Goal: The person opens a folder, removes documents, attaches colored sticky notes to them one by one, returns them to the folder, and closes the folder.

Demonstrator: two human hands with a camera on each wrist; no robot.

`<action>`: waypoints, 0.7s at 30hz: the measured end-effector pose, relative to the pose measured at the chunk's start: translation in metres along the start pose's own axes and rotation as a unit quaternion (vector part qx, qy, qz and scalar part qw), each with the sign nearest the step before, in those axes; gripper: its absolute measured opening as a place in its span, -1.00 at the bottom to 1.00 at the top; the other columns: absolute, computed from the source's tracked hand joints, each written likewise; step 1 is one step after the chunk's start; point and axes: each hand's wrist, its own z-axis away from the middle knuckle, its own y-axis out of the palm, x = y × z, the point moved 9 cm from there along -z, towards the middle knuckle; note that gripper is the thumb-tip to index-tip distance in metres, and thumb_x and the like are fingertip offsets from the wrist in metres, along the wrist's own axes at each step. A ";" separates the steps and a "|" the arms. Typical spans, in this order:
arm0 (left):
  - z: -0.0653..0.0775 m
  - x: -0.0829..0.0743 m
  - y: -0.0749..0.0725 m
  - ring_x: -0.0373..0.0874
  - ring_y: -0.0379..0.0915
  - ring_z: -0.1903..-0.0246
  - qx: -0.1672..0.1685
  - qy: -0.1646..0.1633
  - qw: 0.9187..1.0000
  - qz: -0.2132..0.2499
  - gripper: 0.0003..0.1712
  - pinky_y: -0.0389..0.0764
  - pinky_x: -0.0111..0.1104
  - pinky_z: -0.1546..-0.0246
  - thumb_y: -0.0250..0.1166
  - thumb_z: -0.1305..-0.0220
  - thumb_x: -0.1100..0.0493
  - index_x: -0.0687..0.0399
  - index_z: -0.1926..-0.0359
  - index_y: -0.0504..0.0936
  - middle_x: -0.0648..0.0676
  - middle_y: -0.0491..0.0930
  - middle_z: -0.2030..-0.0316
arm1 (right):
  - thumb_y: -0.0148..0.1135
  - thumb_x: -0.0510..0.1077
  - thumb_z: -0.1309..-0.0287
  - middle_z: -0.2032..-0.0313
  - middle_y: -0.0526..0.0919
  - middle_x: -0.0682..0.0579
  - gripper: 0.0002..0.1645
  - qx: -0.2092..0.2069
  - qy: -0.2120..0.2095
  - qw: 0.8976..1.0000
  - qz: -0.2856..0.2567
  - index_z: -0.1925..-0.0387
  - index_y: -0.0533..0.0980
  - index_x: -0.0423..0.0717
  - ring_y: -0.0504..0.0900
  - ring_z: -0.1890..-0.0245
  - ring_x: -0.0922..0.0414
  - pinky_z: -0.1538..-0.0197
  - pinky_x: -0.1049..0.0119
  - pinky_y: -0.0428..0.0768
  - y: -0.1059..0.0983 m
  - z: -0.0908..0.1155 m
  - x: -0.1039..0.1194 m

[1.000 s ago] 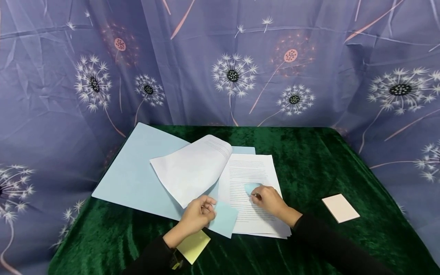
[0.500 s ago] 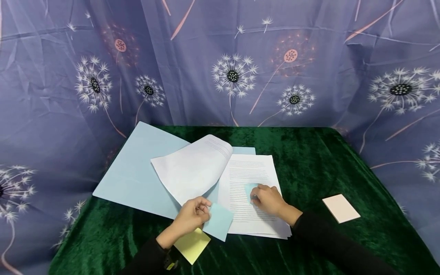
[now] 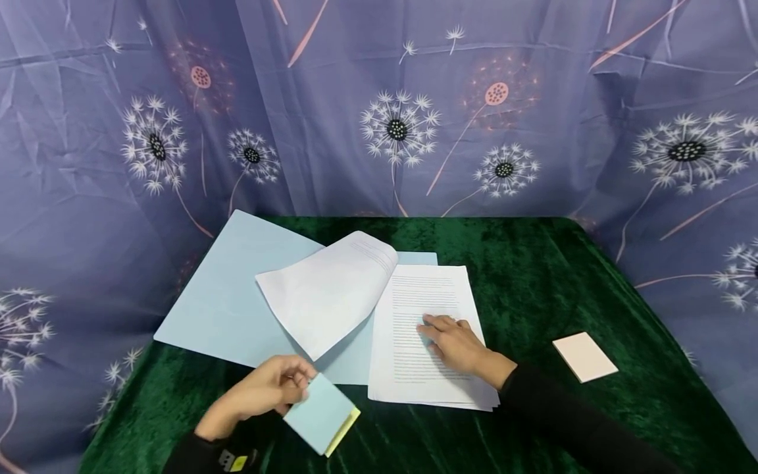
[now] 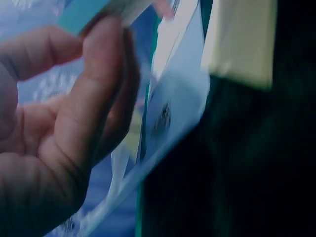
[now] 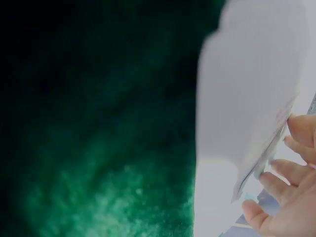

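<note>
My left hand [image 3: 269,388] pinches a light blue sticky note pad [image 3: 320,415] at its upper left corner. Beneath that pad, a yellow sticky note pad [image 3: 345,431] is mostly covered; only its right edge shows in the head view. In the left wrist view the thumb and finger grip the blue pad [image 4: 83,16], with the yellow pad [image 4: 242,44] off to the right. My right hand [image 3: 456,342] rests on a printed sheet [image 3: 423,289] with its fingers spread. The blue note seen there before is hidden under the hand.
A turned-back page [image 3: 326,289] curls over a light blue folder [image 3: 237,289]. To the right lies a pale pink sticky note pad [image 3: 585,357] on the green velvet cloth [image 3: 521,276]. A dandelion-patterned curtain [image 3: 331,131] hangs behind.
My left hand has moved left and toward me with the blue pad, now over the yellow one. The right hand has gone from pinching a blue note to lying on the sheet with straighter fingers.
</note>
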 end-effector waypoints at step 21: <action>0.079 0.064 -0.078 -0.17 0.43 0.44 -0.058 -0.106 0.990 -0.078 -0.69 0.40 -0.36 0.51 0.11 -0.35 0.40 0.55 -0.06 0.42 0.07 0.50 0.33 | 0.18 -0.16 -0.41 -0.47 0.37 -0.18 -0.42 0.037 -0.019 0.999 0.024 -0.41 0.40 -0.13 0.34 -0.46 -0.20 -0.26 -0.31 0.36 0.005 0.001 -0.004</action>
